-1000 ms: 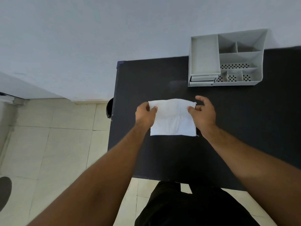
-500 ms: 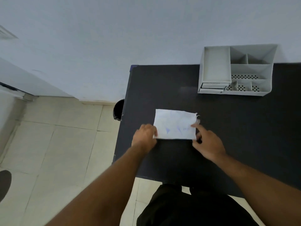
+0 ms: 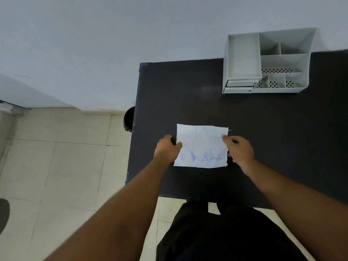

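Note:
A white rectangular cloth [image 3: 201, 146] with faint blue print lies flat on the black table [image 3: 273, 132], near its front left part. My left hand [image 3: 166, 147] grips the cloth's left edge, thumb on top. My right hand [image 3: 238, 149] pinches the right edge about halfway up, thumb tip on the fabric. Both forearms reach in from the bottom of the view.
A grey plastic desk organiser [image 3: 267, 61] with several compartments stands at the table's back edge against the wall. A dark round bin [image 3: 129, 118] sits on the tiled floor just left of the table. The table's left edge runs close to my left hand.
The cloth was turned over, printed side up, and laid flat. Both hands came from its top corners down to its near edge, then slid up to the side edges.

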`<act>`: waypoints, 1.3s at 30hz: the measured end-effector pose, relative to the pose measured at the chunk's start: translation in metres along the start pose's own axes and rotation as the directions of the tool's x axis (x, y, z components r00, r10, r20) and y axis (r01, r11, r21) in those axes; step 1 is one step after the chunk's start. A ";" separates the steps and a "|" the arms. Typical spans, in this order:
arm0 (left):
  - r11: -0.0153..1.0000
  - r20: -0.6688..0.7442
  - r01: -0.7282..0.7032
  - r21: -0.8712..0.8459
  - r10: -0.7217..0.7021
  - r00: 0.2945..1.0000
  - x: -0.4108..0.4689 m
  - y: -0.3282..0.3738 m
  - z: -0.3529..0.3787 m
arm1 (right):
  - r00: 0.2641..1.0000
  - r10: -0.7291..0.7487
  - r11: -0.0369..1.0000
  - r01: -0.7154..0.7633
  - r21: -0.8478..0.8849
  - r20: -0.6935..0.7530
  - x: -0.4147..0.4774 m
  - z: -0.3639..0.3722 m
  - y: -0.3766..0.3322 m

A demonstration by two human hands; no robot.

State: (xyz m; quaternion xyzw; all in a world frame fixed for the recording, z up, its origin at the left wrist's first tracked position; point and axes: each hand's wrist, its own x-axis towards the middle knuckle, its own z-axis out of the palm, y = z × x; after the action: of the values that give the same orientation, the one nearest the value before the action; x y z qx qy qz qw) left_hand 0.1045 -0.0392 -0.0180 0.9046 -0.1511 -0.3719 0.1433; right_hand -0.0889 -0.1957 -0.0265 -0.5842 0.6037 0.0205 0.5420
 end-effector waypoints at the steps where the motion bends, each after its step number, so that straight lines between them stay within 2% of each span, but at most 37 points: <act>1: 1.000 0.010 0.024 -0.007 -0.024 1.000 0.003 0.001 0.003 | 0.999 0.001 0.998 -0.004 0.066 0.036 0.000 0.000 -0.001; 4: 0.996 0.020 0.074 -0.050 -0.073 0.997 0.007 0.004 0.010 | 0.989 -0.014 0.994 -0.001 0.105 0.144 -0.004 -0.001 0.002; 11: 0.979 0.006 0.155 -0.134 -0.155 0.988 0.013 0.007 0.017 | 0.996 0.032 0.989 -0.043 0.140 0.080 -0.009 -0.008 0.021; 21: 0.957 0.066 0.001 -0.290 0.019 0.998 0.005 0.042 -0.029 | 0.996 0.066 0.984 -0.074 0.163 0.055 -0.003 -0.020 0.009; 27: 0.953 -0.024 -0.177 -0.245 0.177 0.984 -0.009 0.090 -0.061 | 0.994 0.057 0.977 -0.075 0.200 0.098 -0.004 -0.006 -0.016; 30: 0.971 -0.107 -0.207 -0.119 0.195 0.975 -0.020 0.096 -0.065 | 0.993 0.042 0.976 -0.064 0.208 0.106 -0.008 -0.001 -0.024; 33: 0.956 -0.155 -0.288 -0.049 0.277 0.948 -0.033 0.105 -0.068 | 0.993 0.035 0.975 -0.058 0.215 0.111 -0.008 0.000 -0.027; 37: 0.985 -0.169 -0.171 -0.004 0.168 0.971 -0.040 0.103 -0.075 | 0.992 0.032 0.974 -0.058 0.218 0.121 -0.012 0.000 -0.027; 39: 0.981 -0.162 -0.194 -0.016 0.189 0.968 -0.042 0.105 -0.079 | 0.992 0.025 0.979 -0.050 0.198 0.127 -0.014 0.000 -0.028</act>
State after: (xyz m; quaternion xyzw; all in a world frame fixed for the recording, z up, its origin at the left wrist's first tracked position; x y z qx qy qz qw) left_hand 0.1151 -0.1078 0.1014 0.9102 -0.2200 -0.2849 0.2048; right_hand -0.0726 -0.1948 0.0002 -0.5126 0.5787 0.0059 0.6342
